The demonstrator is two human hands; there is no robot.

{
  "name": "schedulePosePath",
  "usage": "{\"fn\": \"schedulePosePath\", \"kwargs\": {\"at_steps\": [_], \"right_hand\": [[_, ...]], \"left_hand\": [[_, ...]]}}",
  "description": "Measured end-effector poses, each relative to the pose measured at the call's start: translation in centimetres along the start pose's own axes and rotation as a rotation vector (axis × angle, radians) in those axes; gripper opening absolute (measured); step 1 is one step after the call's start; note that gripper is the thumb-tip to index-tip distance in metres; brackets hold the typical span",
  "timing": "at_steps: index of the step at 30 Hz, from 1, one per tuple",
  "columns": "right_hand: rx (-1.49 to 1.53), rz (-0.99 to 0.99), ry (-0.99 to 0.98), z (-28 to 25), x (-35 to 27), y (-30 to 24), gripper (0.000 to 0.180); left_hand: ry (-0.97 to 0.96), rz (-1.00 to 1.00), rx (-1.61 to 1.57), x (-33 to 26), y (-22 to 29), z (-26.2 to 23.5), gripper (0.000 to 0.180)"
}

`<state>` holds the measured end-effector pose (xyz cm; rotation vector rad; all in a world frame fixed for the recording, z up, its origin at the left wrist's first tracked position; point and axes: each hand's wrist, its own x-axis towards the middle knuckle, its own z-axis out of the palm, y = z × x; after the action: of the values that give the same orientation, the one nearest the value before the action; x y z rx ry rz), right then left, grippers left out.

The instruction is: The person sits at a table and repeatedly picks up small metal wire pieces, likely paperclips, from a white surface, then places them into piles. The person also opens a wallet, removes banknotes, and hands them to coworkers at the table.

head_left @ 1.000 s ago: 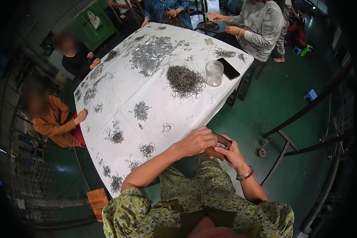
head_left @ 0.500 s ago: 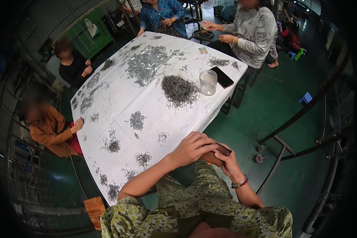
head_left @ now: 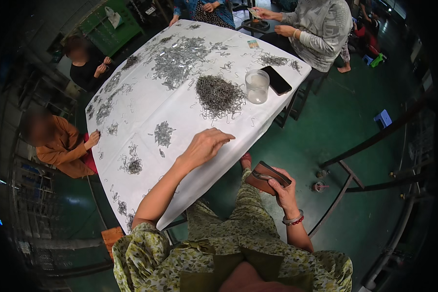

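My left hand (head_left: 207, 147) reaches over the near edge of the white-covered table (head_left: 180, 121). Its fingers stretch to the right, slightly bent, and nothing shows in them. My right hand (head_left: 283, 187) grips a brown leather wallet (head_left: 262, 181) with a dark upper edge, held off the table above my lap. Beyond my left hand lies a heap of bent dark wire hooks (head_left: 219, 97). A small pile of flat grey pieces (head_left: 163, 134) sits to its left. My left forearm hides part of the tabletop.
A clear plastic tub (head_left: 256, 87) and a black phone (head_left: 276, 80) stand near the right edge. A large spread of shiny pieces (head_left: 180, 61) covers the far middle. Several people sit around the table. A metal frame (head_left: 343, 182) and a cup (head_left: 319, 187) are on my right.
My left hand has left the wallet and moved left, over the table. My right hand keeps the wallet, now slightly opened at its top. The view has shifted, so the table sits higher.
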<state>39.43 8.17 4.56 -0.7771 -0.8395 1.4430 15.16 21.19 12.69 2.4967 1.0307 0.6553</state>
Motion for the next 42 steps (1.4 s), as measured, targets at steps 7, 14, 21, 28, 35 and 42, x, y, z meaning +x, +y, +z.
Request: {"fn": "schedulePosePath", "kwargs": {"at_steps": [7,14,21,28,35,42], "right_hand": [[-0.194,-0.014,0.052,-4.9,3.9,-1.2,0.031],[-0.266,0.074,0.117,-6.1,1.6,-2.2,0.031],[-0.159,0.018,0.131,-6.3,0.0,-1.1,0.033],[-0.336,-0.069,0.146,-5.2,0.6,-0.7,0.029],[-0.379,-0.085,0.150,-5.8,1.4,-0.4,0.024],[-0.350,-0.041,0.156,-8.4,2.5,0.6,0.026]], "left_hand": [[0.131,-0.310,-0.483,12.1,-6.4,0.1,0.034],[0.163,-0.569,-0.914,16.6,-5.3,-0.2,0.042],[0.039,-0.567,-0.846,17.1,-3.9,-0.3,0.041],[-0.014,-0.533,-0.830,19.7,-3.8,-1.6,0.036],[0.007,-0.571,-0.792,21.2,-5.7,-1.3,0.034],[0.098,-0.615,-0.842,24.7,-9.7,0.5,0.032]]}}
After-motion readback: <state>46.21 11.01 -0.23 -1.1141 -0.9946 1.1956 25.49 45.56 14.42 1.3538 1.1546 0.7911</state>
